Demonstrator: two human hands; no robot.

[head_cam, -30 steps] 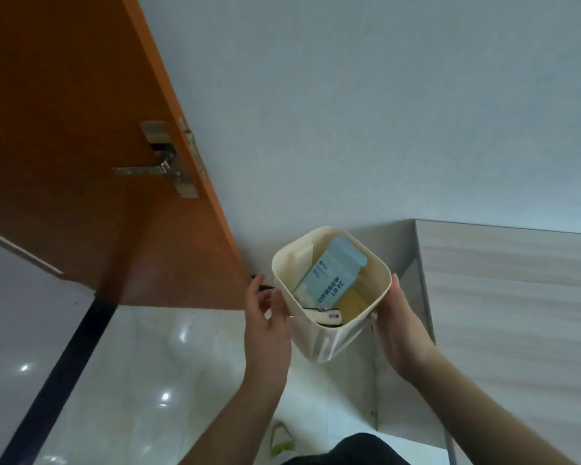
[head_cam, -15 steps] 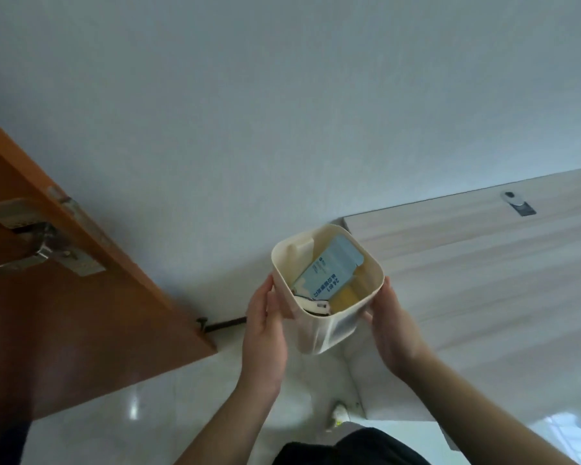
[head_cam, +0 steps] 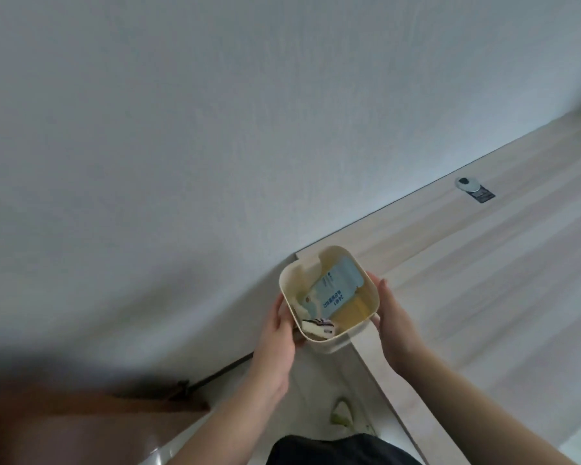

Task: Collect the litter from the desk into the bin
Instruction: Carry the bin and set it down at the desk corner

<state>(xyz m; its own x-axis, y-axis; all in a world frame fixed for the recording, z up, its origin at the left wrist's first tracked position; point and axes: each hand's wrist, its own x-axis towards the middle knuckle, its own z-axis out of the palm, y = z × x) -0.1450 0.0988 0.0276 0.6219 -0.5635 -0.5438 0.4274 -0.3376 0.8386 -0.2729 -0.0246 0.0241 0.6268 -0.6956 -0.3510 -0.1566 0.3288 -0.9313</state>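
Bin (head_cam: 329, 344) now over desk (head_cam: 483, 280) corner

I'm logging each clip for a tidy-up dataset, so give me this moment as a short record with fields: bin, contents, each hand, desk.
bin: small cream bin, open top, held between both hands at the desk's near corner
contents: light blue printed packet, small white and dark wrapper, something yellow beneath
left hand: left hand holds the bin's left side
right hand: right hand holds the bin's right side
desk: pale wood desk along the wall, with a round cable grommet
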